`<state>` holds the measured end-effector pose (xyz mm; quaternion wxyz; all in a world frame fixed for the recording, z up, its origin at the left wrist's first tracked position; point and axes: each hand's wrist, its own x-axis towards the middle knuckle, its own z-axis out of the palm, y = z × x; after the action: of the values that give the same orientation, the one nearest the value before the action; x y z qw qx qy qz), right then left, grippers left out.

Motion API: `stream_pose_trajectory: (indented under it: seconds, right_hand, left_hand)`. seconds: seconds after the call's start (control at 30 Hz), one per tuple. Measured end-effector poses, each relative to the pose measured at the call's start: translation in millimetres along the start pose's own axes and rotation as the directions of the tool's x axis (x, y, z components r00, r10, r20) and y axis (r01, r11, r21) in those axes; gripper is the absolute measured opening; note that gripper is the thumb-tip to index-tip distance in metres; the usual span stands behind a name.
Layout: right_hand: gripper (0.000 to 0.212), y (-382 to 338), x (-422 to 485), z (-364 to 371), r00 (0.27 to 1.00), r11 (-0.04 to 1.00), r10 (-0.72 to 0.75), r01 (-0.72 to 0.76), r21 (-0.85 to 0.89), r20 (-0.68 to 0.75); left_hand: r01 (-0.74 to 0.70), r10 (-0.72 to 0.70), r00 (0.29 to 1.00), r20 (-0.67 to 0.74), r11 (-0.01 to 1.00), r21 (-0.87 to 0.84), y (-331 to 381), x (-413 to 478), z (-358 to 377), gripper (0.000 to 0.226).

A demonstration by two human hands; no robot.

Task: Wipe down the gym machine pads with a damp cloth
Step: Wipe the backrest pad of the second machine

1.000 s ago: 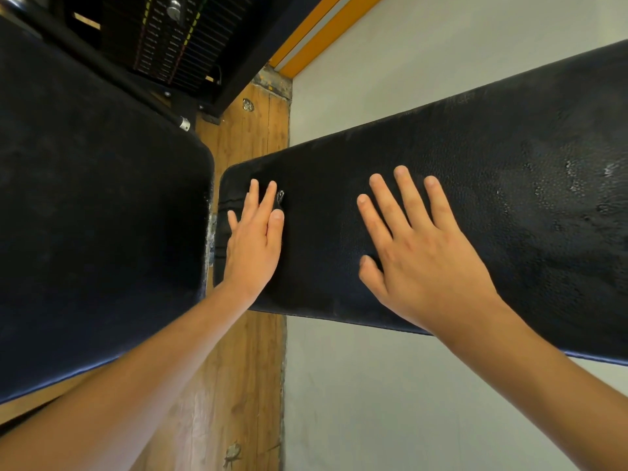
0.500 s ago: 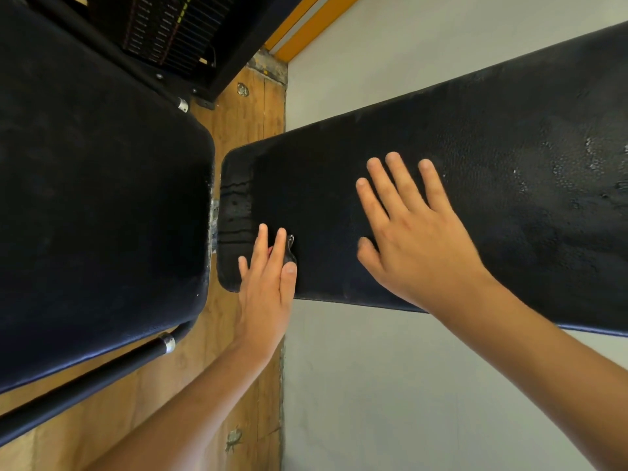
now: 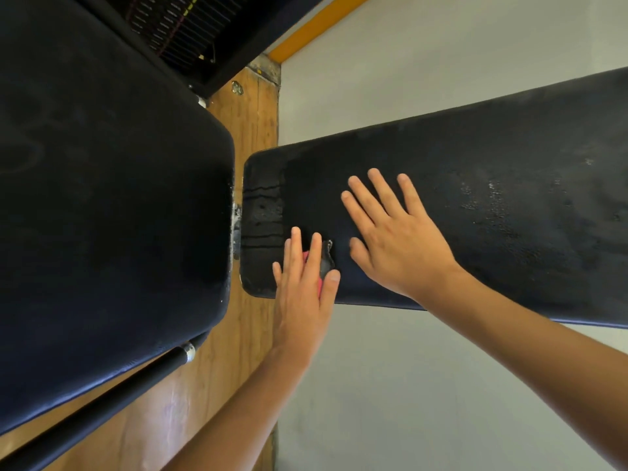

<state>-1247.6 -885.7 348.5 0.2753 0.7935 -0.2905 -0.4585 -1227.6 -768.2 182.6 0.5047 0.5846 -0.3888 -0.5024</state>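
Pad (image 3: 509, 239) black, pebbled, wet-flecked

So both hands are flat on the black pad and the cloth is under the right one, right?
Not quite. Both hands are flat on the black pad, but the cloth is under the left hand, not the right hand. The head view shows it peeking out from under that hand.
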Motion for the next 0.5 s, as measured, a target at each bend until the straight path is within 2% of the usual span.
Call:
stream_pose_trajectory:
  seconds: [0.2,0.5]
  right_hand:
    - [0.071,-3,1,2,1.0,1.0,0.009,-0.009,-0.004,0.009]
    - [0.071,-2,3,3,1.0,1.0,-0.001,0.001,0.014,0.002]
  left_hand:
    - [0.029,-0.028,0.999,-0.014,0.999,0.014,-5,34,-11,0.056]
    - [-0.039,0.042,0.997,-0.066,0.998,0.048,1,120,-34,0.055]
